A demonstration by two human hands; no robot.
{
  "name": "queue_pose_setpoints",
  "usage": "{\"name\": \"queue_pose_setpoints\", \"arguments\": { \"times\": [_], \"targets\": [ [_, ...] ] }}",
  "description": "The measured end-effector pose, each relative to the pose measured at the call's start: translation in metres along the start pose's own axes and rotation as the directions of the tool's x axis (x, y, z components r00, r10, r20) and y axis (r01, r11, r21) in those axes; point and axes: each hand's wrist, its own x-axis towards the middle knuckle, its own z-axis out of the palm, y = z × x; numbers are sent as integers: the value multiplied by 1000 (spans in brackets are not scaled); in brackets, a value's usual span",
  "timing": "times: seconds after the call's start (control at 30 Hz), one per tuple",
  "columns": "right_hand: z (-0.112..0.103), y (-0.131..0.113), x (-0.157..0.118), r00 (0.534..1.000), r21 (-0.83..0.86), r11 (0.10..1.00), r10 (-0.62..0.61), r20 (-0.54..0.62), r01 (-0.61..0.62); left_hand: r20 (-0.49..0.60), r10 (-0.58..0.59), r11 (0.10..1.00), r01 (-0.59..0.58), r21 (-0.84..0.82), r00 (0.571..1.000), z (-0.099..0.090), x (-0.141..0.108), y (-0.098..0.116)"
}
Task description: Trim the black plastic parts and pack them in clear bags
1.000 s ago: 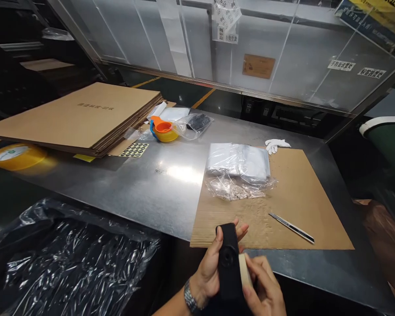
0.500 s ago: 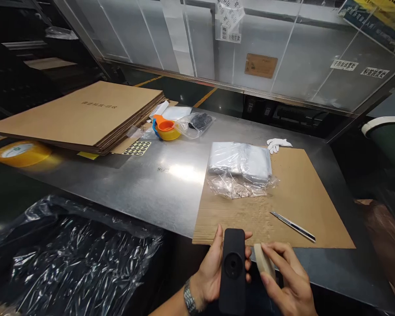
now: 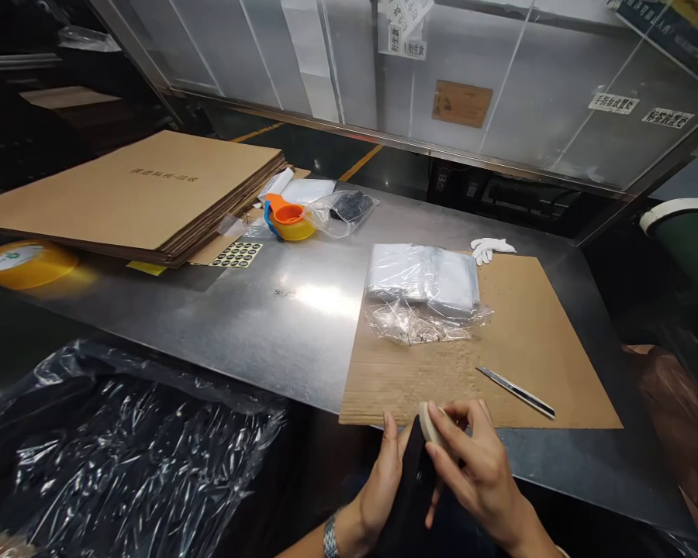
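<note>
My left hand [image 3: 382, 482] is closed around a black oblong block [image 3: 412, 488], which now stands tilted with a narrow side toward me. An earlier look at its face shows a round recess with a small hole. Between the fingertips of my right hand [image 3: 471, 465] is a pale beige disc-like pad [image 3: 429, 426], pressed against the upper edge of the black block. The two hands are close together in front of the table's near edge. Beyond them a cardboard sheet [image 3: 523, 325] bears a slim utility knife [image 3: 516, 392] and a stack of clear plastic bags [image 3: 422, 277].
Flat cardboard [image 3: 151, 194] is stacked at the left, beside a yellow tape roll [image 3: 26, 263]. An orange and yellow tape dispenser [image 3: 291, 219] and a sticker sheet [image 3: 236, 254] lie nearby. A white glove [image 3: 491, 249] rests at the back. Black plastic sheeting [image 3: 151, 465] fills the lower left.
My right hand has moved left and brought the beige pad onto the black block. The block has turned in my left hand, so its recessed face no longer shows.
</note>
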Motion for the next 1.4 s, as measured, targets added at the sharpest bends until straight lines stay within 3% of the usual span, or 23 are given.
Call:
{"name": "queue_pose_setpoints", "arguments": {
  "times": [0.07,0.17,0.27,0.33,0.43,0.5,0.7,0.8,0.9,1.0,1.17,1.3,1.4],
  "targets": [
    [3,-6,1,1000,-61,998,-2,23,3,-106,47,999,-45,22,993,-1,2,4],
    [13,-22,0,990,-130,983,-122,76,131,-262,84,994,-98,-43,962,-5,9,13],
    [22,-33,-4,967,-172,952,-251,40,255,-281,29,988,-70,-136,959,-9,14,17],
    [21,-33,-5,975,-179,959,-216,49,221,-294,52,989,-90,-117,954,-8,15,15],
    [15,-29,0,995,-192,978,-68,77,82,-380,173,985,-171,40,909,-3,12,14],
    [14,-30,3,998,-200,979,-33,46,42,-408,213,977,-192,93,888,-1,10,17],
    [31,-40,-10,972,-57,972,-232,-38,230,-341,117,967,-186,-175,933,-5,15,31],
    [33,-33,-13,983,-3,990,-137,-121,138,-221,-12,930,-70,-361,975,-1,16,32],
    [35,-28,-14,981,57,995,-73,-179,84,-143,-83,876,4,-482,986,2,18,33],
    [41,-31,-19,965,113,979,-143,-222,171,-163,-54,832,-45,-553,985,-1,20,37],
    [47,-28,-36,957,-13,977,-210,-198,212,-164,-169,747,18,-665,972,-8,22,38],
    [41,-6,-47,945,-114,963,-261,-196,242,-223,-133,761,-45,-647,966,-9,22,37],
    [33,9,-52,968,-59,986,-163,-189,154,-299,-48,797,-144,-586,953,-6,19,40]
  ]
}}
